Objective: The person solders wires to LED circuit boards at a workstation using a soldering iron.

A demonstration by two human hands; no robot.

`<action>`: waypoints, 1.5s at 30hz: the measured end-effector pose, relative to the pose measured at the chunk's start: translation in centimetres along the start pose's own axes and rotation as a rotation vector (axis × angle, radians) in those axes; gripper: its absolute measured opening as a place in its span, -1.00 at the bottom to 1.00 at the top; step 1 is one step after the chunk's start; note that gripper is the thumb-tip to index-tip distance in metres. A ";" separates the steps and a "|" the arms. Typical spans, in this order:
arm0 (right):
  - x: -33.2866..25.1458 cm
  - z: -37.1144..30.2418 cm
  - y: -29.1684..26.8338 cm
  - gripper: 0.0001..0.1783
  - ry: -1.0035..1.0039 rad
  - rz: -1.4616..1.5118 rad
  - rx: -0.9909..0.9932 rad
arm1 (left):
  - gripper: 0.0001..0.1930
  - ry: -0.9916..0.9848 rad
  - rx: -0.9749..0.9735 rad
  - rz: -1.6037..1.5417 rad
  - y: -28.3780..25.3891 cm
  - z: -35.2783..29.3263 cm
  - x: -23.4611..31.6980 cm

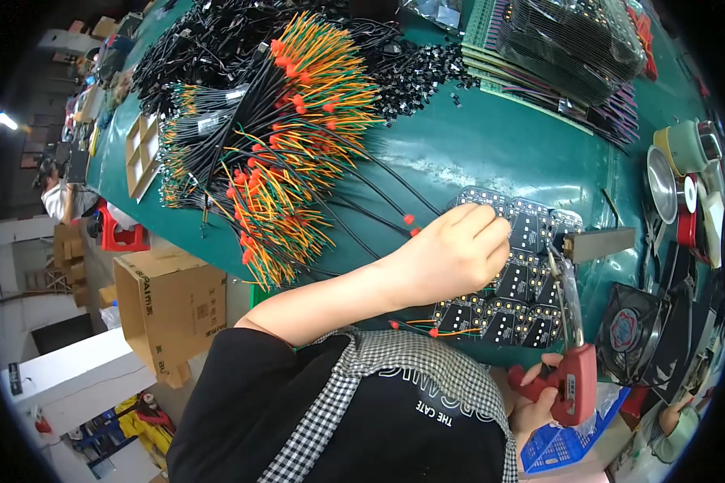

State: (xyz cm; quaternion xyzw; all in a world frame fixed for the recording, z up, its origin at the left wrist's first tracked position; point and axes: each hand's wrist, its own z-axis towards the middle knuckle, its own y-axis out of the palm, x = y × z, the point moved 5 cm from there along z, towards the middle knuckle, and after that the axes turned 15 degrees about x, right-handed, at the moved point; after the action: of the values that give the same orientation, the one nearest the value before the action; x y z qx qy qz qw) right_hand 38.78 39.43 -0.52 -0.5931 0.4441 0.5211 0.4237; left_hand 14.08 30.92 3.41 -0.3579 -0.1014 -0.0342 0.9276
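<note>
My left hand [471,245] is closed, knuckles up, above a panel of black circuit boards [511,283] dotted with small pale components. Its fingertips point down at the boards; what they pinch is hidden. A red soldering gun [573,386] is gripped in my right hand [536,394], close to my body. The gun's long metal nose reaches away from me toward the far right of the panel, beside a grey metal bar [600,244]. Along the panel's near edge lie thin orange and green wires with red ends [433,331].
A large heap of black cables with orange, green and red ends [306,137] covers the left of the green table [427,149]. Wrapped boards [572,48] are stacked at the back right. A fan [625,330] and metal bowl [661,183] stand right; a cardboard box [173,302] sits left.
</note>
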 end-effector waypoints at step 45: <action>1.5 1.5 -0.7 -0.22 -0.031 -0.069 -0.205 | -0.90 -0.653 -0.219 -0.179 5.0 3.7 -0.7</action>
State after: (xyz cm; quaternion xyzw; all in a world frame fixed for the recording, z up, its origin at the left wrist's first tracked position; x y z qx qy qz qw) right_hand 39.23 40.89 -2.13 -0.6401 0.3612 0.5581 0.3851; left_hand 13.45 37.14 2.65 -0.4370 -0.4191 -0.0099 0.7957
